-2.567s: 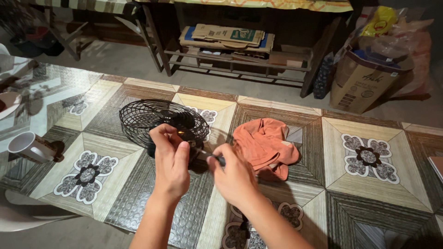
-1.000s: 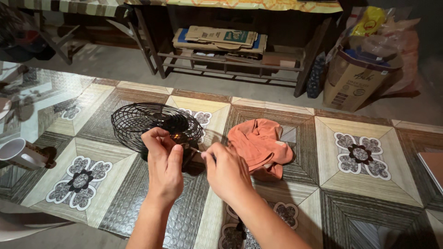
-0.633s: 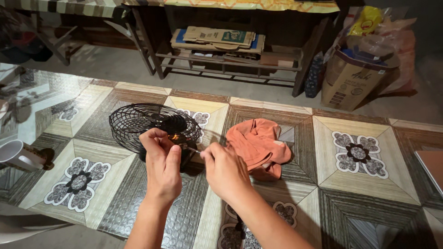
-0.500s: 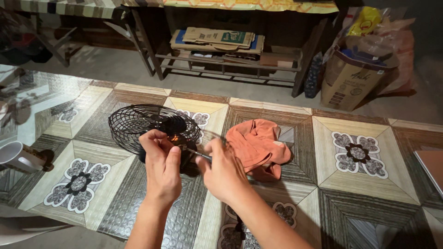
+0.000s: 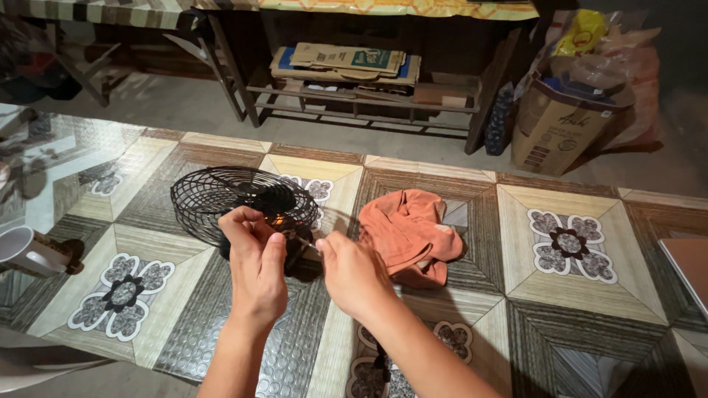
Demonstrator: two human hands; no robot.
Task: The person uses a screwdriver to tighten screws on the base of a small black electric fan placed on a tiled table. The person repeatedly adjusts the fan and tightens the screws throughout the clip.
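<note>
While the person leans over the patterned table (image 5: 582, 295), both hands meet just in front of a small black fan (image 5: 240, 203). Its round wire cage lies tilted on the tabletop, dark hub in the middle, with a faint orange glint showing near the fingers. Left hand (image 5: 254, 269) is curled, fingertips pinched on a small part at the cage's near edge. Right hand (image 5: 354, 273) pinches a thin metal tool (image 5: 306, 243) pointed toward that spot. An orange cloth (image 5: 409, 232) lies crumpled just right of the fan; 1 white mug (image 5: 26, 250) lies at the left edge.
</note>
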